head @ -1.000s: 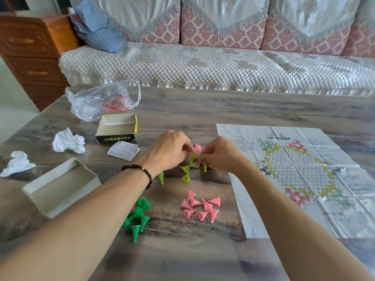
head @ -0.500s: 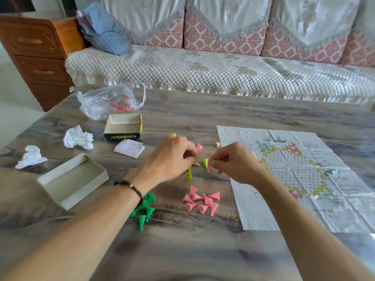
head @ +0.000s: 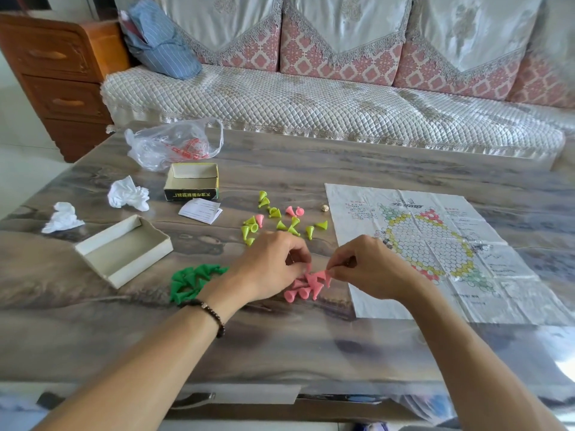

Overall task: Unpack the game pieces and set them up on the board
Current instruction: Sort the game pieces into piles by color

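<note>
Both hands had dropped from the lime cones to the pink pile; left hand and right hand pinched pink cones beside the paper board. A nudge could scatter them.

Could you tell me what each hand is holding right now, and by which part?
The right hand pinches a pink cone piece over the pink pile, apparently near its wide end. The left hand's fingertips are at the pile; whether they grip anything cannot be told.
</note>
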The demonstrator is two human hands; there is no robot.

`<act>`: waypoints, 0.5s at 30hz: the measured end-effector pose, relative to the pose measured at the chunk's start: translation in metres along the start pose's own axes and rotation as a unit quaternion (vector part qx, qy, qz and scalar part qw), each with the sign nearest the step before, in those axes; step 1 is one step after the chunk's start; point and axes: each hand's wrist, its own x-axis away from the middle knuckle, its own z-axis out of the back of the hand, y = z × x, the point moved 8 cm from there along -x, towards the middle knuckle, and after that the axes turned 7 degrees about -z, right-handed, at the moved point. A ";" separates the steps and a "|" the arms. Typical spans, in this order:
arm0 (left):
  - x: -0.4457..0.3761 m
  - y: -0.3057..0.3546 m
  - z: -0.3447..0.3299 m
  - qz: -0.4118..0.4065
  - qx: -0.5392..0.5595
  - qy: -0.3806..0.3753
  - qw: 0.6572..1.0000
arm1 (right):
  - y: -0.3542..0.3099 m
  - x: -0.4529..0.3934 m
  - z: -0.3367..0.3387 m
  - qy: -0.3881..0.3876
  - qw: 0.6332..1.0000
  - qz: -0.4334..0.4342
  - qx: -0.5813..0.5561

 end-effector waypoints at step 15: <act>-0.012 0.000 -0.015 -0.018 -0.100 -0.072 0.992 | 0.009 0.001 -0.018 -0.002 1.000 -0.002 -0.028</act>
